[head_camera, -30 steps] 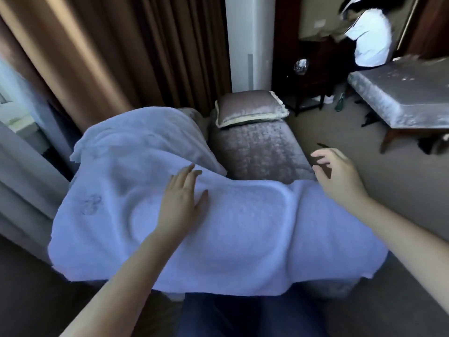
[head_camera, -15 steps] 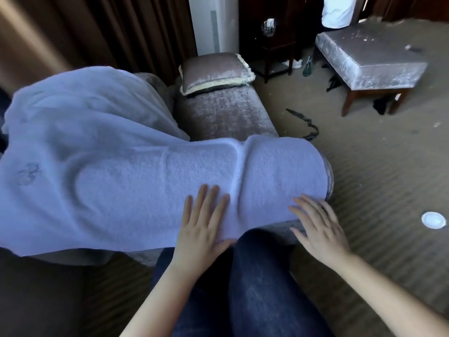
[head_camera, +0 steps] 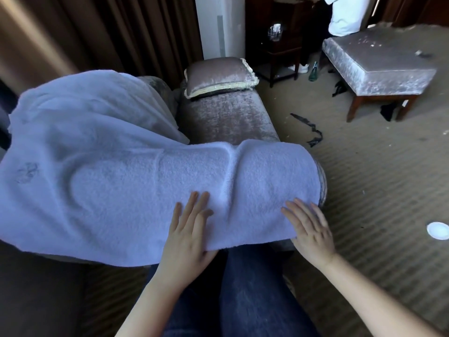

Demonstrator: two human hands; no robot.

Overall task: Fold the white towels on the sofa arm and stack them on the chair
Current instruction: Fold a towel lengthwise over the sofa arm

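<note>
One white towel (head_camera: 145,186) lies spread lengthwise over the rounded sofa arm (head_camera: 322,181), covering nearly all of it; only the arm's grey velvet end shows past the towel's right edge. The towel's left part rises over a higher hump and carries a faint embroidered emblem (head_camera: 26,172). A raised outline and a crease run across its middle, perhaps from another layer underneath, though the view does not settle that.

Both hands rest on the towel's near edge, set apart from each other. The left hand (head_camera: 189,234) lies flat with its fingers straight and slightly spread, just left of the crease. The right hand (head_camera: 311,229) lies flat at the towel's right corner, fingers also straight, gripping nothing. Below them are the person's legs in blue jeans (head_camera: 243,300).

Beyond the arm stretches the sofa seat (head_camera: 226,120), with a grey fringed cushion (head_camera: 218,76) at its far end. Brown curtains (head_camera: 121,32) hang behind. To the right is striped carpet (head_camera: 376,190), with a dark strip of cloth (head_camera: 313,135) and a small white disc (head_camera: 438,230) lying on it. Farther back stands an upholstered stool (head_camera: 379,66) on wooden legs, and beside it a person in a white top (head_camera: 345,15).
</note>
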